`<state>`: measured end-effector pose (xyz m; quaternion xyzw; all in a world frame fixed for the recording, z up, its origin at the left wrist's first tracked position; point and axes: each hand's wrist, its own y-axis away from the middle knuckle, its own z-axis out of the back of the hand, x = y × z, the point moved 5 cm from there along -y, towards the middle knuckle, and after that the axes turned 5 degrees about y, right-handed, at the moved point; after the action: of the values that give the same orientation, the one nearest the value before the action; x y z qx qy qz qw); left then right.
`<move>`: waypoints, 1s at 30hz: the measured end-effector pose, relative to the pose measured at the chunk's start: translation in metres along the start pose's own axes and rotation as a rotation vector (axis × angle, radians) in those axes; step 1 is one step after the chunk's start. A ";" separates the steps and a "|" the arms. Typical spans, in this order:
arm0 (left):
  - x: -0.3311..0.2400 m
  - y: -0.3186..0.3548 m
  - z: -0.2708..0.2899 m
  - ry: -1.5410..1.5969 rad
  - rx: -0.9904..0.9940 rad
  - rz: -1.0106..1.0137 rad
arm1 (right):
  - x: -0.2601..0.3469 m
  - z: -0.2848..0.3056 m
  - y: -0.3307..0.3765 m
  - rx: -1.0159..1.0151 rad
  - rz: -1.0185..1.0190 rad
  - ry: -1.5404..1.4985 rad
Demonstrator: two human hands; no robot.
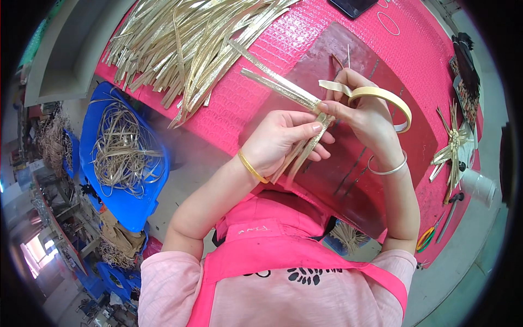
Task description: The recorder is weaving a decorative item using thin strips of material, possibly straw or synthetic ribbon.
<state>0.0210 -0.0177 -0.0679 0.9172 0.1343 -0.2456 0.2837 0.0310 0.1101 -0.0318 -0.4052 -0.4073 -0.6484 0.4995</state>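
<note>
Left hand: the left hand [280, 139] grips a small bundle of gold ribbon strips [297, 98], fingers curled around it; a gold bangle [251, 167] is on the wrist.
Right hand: the right hand [362, 111] pinches the same bundle at the place where the strips meet, thumb and finger closed on it. A roll of tape [384, 98] hangs around its fingers, and a loose tape end sticks out to the left. A silver bangle [388, 168] is on this wrist.
Ribbon strips: they are held between both hands above the dark red mat [376, 158]; their long ends point up-left, the short ends hang down under the left hand.
Table: a pink table cover [261, 71] lies under the mat.
Pile: many loose gold strips [185, 43] lie at the far left of the table, well apart from the hands.
Blue bin: a blue bin [125, 201] with thin straw-coloured strips stands beside the table, on the left.
Right edge: a finished gold bow [452, 147] lies near the right border of the table; scissors [427, 237] lie below it.
</note>
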 end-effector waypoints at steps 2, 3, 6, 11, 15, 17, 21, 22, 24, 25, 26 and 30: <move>0.003 0.002 0.002 -0.005 -0.017 0.009 | 0.001 0.001 0.005 -0.095 0.058 0.074; 0.002 0.003 0.004 -0.035 -0.044 -0.018 | 0.006 0.003 0.009 -0.191 0.117 0.152; 0.001 0.003 0.008 -0.051 -0.067 -0.076 | 0.024 0.009 0.044 -0.181 0.112 0.032; 0.004 -0.001 -0.002 -0.054 -0.005 -0.132 | -0.025 -0.018 0.053 -0.054 -0.176 -0.292; 0.005 0.003 -0.001 -0.127 -0.032 -0.185 | -0.022 -0.018 0.049 -0.085 -0.167 -0.222; 0.005 0.004 -0.002 -0.150 -0.034 -0.208 | -0.022 -0.021 0.048 -0.112 -0.144 -0.234; 0.005 0.009 -0.008 -0.191 -0.041 -0.266 | -0.009 -0.026 0.048 -0.089 -0.132 -0.394; 0.004 0.010 -0.008 -0.205 -0.046 -0.296 | -0.010 -0.026 0.049 -0.091 -0.132 -0.395; 0.005 0.008 -0.006 -0.223 -0.060 -0.311 | -0.009 -0.022 0.051 -0.151 -0.110 -0.103; 0.005 0.008 -0.004 -0.240 -0.075 -0.328 | -0.010 -0.021 0.052 -0.154 -0.111 -0.103; 0.005 0.008 -0.007 -0.241 -0.072 -0.326 | -0.010 -0.019 0.054 -0.165 -0.116 0.087; 0.006 0.005 -0.012 -0.060 0.010 -0.279 | -0.027 -0.019 0.074 -0.391 -0.027 -0.294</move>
<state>0.0326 -0.0139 -0.0607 0.8832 0.2510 -0.3105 0.2461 0.1057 0.0880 -0.0541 -0.5788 -0.3477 -0.6556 0.3381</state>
